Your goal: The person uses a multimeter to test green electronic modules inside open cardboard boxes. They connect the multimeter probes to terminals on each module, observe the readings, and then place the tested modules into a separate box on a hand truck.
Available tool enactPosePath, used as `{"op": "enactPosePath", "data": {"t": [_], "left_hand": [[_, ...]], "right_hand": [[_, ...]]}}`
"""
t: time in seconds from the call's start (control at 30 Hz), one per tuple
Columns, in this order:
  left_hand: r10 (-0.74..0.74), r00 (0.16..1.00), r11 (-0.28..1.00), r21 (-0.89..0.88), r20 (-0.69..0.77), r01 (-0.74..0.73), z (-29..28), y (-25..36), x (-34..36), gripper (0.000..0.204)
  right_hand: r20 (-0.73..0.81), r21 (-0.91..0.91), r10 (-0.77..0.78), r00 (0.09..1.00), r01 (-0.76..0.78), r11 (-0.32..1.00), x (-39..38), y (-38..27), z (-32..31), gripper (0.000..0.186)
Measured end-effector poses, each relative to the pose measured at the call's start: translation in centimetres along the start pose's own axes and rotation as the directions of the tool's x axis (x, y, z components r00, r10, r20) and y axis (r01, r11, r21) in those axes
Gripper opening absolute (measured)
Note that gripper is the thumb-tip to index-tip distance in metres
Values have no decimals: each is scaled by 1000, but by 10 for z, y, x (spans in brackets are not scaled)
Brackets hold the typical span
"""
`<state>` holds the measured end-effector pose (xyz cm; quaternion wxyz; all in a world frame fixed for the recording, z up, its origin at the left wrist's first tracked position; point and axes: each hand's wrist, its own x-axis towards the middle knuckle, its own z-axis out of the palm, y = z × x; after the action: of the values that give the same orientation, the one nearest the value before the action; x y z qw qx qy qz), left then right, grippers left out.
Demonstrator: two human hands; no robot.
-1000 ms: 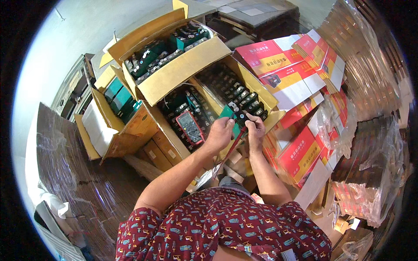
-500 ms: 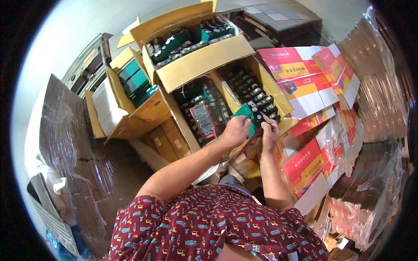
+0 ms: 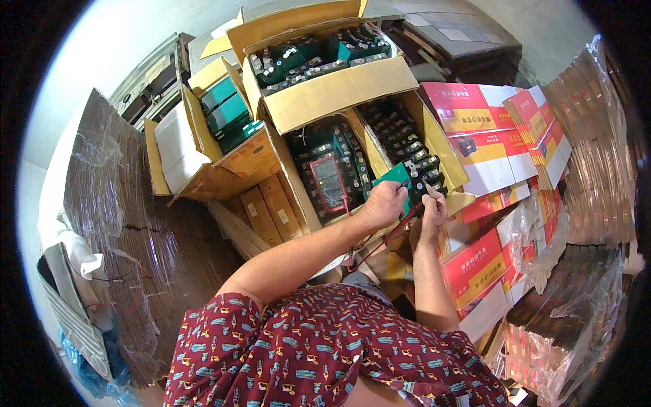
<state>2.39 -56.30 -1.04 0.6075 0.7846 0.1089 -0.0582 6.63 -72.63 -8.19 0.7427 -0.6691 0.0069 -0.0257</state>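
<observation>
A battery with a green side (image 3: 392, 176) and a black terminal face stands tilted at the near end of the right-hand box row. My left hand (image 3: 386, 202) is closed on its near green edge. My right hand (image 3: 432, 206) is closed at the black face, its fingertips close to the terminals. A red test lead (image 3: 399, 227) runs up to my right hand; its tip is hidden. A red-framed multimeter (image 3: 327, 182) lies on the batteries to the left, its screen lit, with a red lead coming from its lower end.
An open carton (image 3: 339, 95) of green and black batteries stands behind, more batteries (image 3: 397, 132) in the divided box before it. A smaller carton (image 3: 230, 163) with green batteries is at left. Flattened red and yellow cartons (image 3: 481, 129) are stacked right; wrapped cardboard stacks (image 3: 129, 224) stand left.
The view has shifted, so the boxes sit slightly lower and further right. Both hands stay at the same battery. The red lead now shows more clearly below my right hand.
</observation>
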Motion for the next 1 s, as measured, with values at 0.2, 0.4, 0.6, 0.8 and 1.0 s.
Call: {"op": "enactPosePath", "data": {"t": [0.2,0.4,0.6,0.8,1.0], "left_hand": [[-5,1000,1000,17,-7,5,0,-3,3,38],[-11,1000,999,30,-11,11,1,-3,3,37],[-6,1000,999,45,-18,7,5,-3,8,37],[49,997,998,44,-57,-47,10,-13,10,39],[113,984,993,-42,139,-108,23,-10,-10,41]], "right_hand": [[-5,9,-23,1000,23,1000,2,4,0,25],[-25,-11,-22,999,22,1000,0,1,2,23],[-32,30,-5,999,6,1000,4,-2,1,22],[-17,-43,-43,999,42,998,7,0,2,23],[20,174,143,990,-144,974,-8,-28,17,37]]}}
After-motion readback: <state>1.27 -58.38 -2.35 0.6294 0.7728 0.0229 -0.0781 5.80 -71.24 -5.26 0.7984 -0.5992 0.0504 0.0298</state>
